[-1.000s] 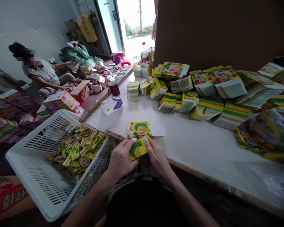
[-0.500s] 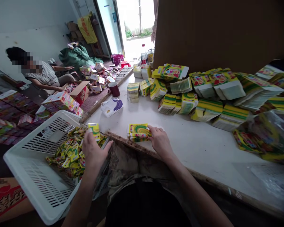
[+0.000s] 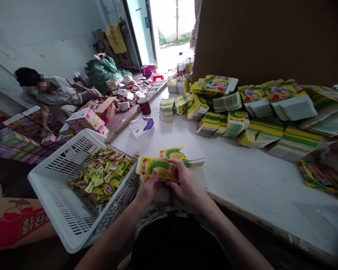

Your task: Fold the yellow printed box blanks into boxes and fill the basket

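At table (image 3: 233, 172) edge: yellow carton (image 3: 153, 165), pinched by left hand (image 3: 147, 192) and right hand (image 3: 189, 184), presumably for steadiness; stack (image 3: 183, 154) just beyond, likely for reach.

A maroon mug (image 3: 144, 107) stands near a white-and-purple packet (image 3: 139, 128).

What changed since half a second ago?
Left hand let go of the small box and moved right from over the crate; right hand drew back from the carton stack; both now hold a yellow carton. Mug and white-and-purple pack stayed put.
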Available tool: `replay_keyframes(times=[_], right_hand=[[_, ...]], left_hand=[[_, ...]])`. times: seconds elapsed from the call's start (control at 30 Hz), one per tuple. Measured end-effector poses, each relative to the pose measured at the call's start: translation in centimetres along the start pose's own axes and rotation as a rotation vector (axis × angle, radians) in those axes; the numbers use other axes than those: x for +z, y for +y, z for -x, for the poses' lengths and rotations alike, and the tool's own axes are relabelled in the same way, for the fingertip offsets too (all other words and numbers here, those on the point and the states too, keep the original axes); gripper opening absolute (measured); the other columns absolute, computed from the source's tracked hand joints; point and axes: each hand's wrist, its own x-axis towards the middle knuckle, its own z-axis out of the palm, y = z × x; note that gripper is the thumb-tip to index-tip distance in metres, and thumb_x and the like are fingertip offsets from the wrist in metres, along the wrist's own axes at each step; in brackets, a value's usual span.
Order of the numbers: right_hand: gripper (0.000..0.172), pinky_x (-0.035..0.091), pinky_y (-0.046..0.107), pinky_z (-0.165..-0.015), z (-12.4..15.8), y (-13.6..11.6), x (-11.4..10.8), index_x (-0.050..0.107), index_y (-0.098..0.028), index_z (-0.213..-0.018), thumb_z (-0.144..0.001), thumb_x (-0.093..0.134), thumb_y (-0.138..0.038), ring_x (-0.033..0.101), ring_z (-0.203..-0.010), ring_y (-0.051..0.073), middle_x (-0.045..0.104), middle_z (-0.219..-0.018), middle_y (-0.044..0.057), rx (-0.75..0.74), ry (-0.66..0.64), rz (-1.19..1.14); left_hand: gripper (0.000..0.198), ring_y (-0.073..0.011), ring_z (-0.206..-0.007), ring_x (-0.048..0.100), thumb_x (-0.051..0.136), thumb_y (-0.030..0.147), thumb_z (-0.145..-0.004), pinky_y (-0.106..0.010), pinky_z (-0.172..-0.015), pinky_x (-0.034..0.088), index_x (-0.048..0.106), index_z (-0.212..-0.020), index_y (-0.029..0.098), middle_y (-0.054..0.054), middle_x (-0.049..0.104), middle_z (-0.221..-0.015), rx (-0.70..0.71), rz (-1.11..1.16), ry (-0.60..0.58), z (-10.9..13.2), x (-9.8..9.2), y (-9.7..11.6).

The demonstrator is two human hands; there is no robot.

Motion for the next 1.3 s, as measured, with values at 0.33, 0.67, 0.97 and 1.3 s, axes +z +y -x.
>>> replay_keyframes(times=[0.33, 0.67, 0.97, 1.3], right_hand=[[0.057, 0.048, 0.031, -0.075, 1.1, -0.6, 5.1, 0.051, -0.021, -0.118, -0.071, 0.079, -0.039, 0.058, -0.083, 0.019, 0.062, -0.092, 0.002, 0.145, -0.005, -0.592], [0.035, 0.049, 0.036, -0.092, 0.7, 0.2, 1.3, 0.062, -0.022, -0.112, -0.087, 0.060, -0.047, 0.062, -0.105, 0.024, 0.070, -0.108, 0.006, 0.217, 0.141, -0.703], [0.054, 0.052, 0.039, -0.090, 1.9, 0.2, 2.0, 0.055, -0.025, -0.128, -0.087, 0.057, -0.059, 0.066, -0.099, 0.025, 0.070, -0.106, 0.007, 0.187, 0.064, -0.854], [0.030, 0.052, 0.032, -0.075, 1.3, 1.1, 1.7, 0.069, -0.020, -0.094, -0.091, 0.054, -0.046, 0.063, -0.084, 0.023, 0.070, -0.088, 0.005, 0.165, 0.277, -0.415]], left_hand=[[0.063, -0.0195, -0.078, 0.065, 0.050, 0.081, -0.071, -0.033, -0.078, 0.054, 0.058, -0.082, 0.020, -0.002, 0.062, -0.076, 0.050, 0.185, 0.356, 0.2, 1.0, 0.6], [0.030, -0.0175, -0.100, 0.065, 0.074, 0.035, -0.079, -0.028, -0.094, 0.048, 0.070, -0.106, 0.024, -0.001, 0.073, -0.107, 0.115, 0.110, 0.036, 0.1, 0.3, -0.6], [0.031, -0.0209, -0.098, 0.066, 0.068, 0.037, -0.084, -0.030, -0.091, 0.049, 0.071, -0.109, 0.020, -0.004, 0.074, -0.105, 0.144, -0.088, 0.098, 0.9, 1.3, 0.1], [0.024, -0.0172, -0.079, 0.063, 0.061, 0.041, -0.088, -0.026, -0.076, 0.050, 0.070, -0.085, 0.019, -0.001, 0.071, -0.082, 0.165, -0.300, 0.124, 1.2, 0.6, 0.0]])
